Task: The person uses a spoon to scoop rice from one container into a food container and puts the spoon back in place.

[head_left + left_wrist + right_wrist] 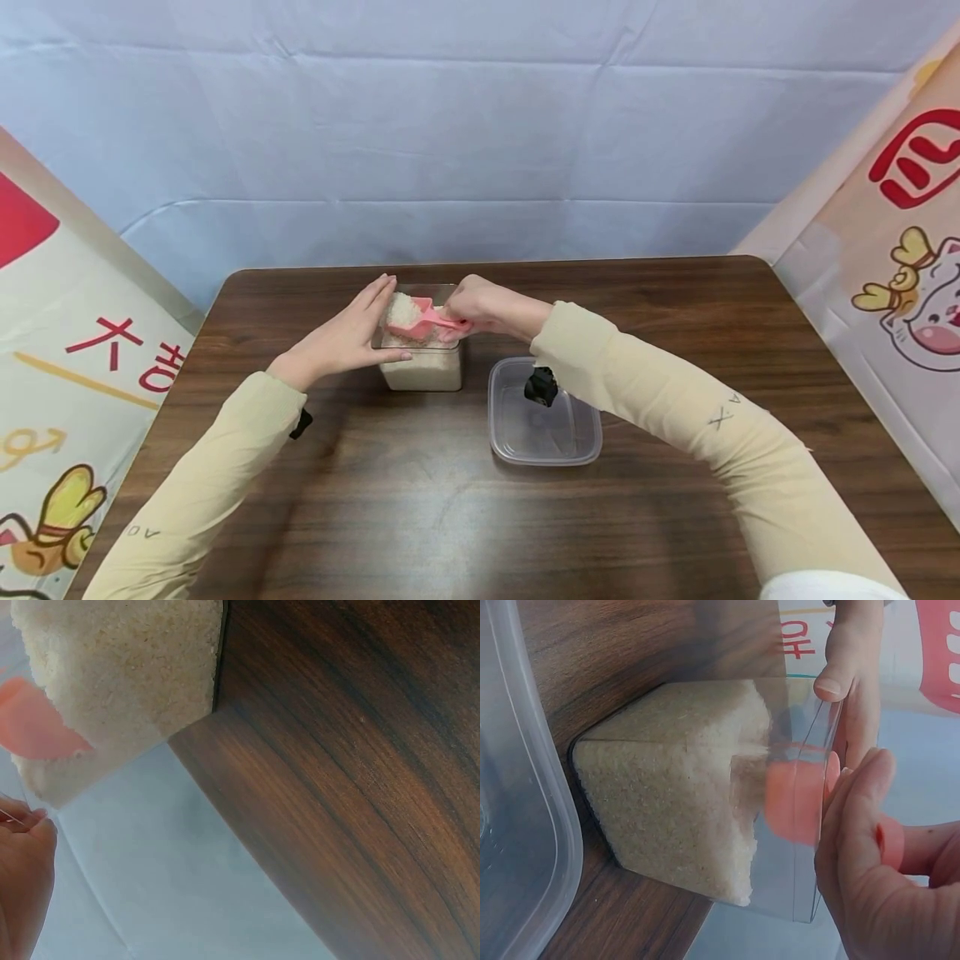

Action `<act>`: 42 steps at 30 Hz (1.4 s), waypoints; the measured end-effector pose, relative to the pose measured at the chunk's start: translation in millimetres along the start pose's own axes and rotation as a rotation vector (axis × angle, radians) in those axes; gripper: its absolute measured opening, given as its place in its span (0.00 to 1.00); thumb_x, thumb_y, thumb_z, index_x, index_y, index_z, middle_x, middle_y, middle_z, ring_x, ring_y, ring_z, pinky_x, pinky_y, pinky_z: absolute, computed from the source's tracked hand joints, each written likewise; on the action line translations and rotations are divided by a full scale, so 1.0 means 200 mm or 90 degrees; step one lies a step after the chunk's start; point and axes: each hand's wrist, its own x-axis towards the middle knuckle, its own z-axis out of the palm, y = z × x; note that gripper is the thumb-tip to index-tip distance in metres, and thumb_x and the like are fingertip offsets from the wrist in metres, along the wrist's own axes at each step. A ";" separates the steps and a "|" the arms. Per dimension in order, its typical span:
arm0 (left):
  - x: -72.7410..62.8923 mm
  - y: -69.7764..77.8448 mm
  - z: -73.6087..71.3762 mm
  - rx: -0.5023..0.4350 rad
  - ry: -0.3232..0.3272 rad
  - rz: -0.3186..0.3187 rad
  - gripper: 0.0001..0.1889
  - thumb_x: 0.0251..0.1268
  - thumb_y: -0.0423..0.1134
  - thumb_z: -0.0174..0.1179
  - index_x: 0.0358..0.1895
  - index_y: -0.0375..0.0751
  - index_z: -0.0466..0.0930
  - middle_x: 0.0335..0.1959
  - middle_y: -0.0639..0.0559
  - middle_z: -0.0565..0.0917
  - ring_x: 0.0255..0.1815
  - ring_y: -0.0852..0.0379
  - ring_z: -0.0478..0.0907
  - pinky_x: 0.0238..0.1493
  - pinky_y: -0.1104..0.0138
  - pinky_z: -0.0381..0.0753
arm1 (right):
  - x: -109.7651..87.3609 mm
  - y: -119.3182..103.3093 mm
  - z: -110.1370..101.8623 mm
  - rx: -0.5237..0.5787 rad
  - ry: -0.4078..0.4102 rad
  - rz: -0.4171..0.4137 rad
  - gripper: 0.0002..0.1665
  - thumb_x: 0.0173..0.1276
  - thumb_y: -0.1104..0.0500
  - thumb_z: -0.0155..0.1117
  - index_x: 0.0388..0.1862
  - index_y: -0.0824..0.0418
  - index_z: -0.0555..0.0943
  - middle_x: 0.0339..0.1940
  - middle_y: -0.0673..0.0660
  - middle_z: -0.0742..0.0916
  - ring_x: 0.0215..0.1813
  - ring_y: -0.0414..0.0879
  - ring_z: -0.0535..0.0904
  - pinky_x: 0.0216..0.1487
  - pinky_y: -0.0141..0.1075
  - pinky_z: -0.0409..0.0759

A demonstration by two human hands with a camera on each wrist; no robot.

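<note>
A clear, square-sided container (423,371) holds white rice (667,780) and stands toward the back of the table. My right hand (483,304) grips the handle of a pink scoop (420,325) inside the container's top. White rice shows at the scoop's mouth in the head view. Seen from the right wrist, the scoop (795,799) sits high behind the clear wall, near the rice's uneven surface. Straight-fingered, my left hand (348,333) rests against the container's left side, its thumb along the front near the rim.
A clear plastic tub (543,450) without a lid stands right of the rice container, below my right forearm. Dark wood-grain table (420,517) extends in front of both. Behind it hangs a pale cloth (450,150), with printed panels at the sides.
</note>
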 end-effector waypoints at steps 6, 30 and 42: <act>0.00 0.00 0.00 0.003 0.004 0.004 0.57 0.51 0.67 0.56 0.71 0.33 0.36 0.73 0.43 0.40 0.73 0.51 0.37 0.67 0.56 0.53 | -0.01 0.00 -0.02 0.028 -0.011 -0.005 0.21 0.69 0.72 0.44 0.59 0.78 0.66 0.26 0.64 0.79 0.15 0.41 0.78 0.24 0.27 0.78; 0.01 0.00 0.00 0.001 0.006 -0.001 0.57 0.50 0.68 0.56 0.71 0.33 0.37 0.73 0.44 0.40 0.73 0.51 0.37 0.67 0.56 0.52 | -0.03 0.05 -0.08 0.079 -0.040 -0.023 0.23 0.69 0.72 0.43 0.62 0.78 0.62 0.19 0.60 0.81 0.20 0.42 0.79 0.27 0.28 0.79; 0.01 -0.01 0.01 0.003 0.006 -0.002 0.57 0.50 0.68 0.56 0.72 0.35 0.36 0.73 0.44 0.40 0.73 0.51 0.37 0.67 0.56 0.52 | -0.04 0.07 -0.10 0.091 -0.042 -0.024 0.20 0.69 0.71 0.45 0.58 0.79 0.66 0.19 0.59 0.81 0.19 0.41 0.78 0.25 0.26 0.78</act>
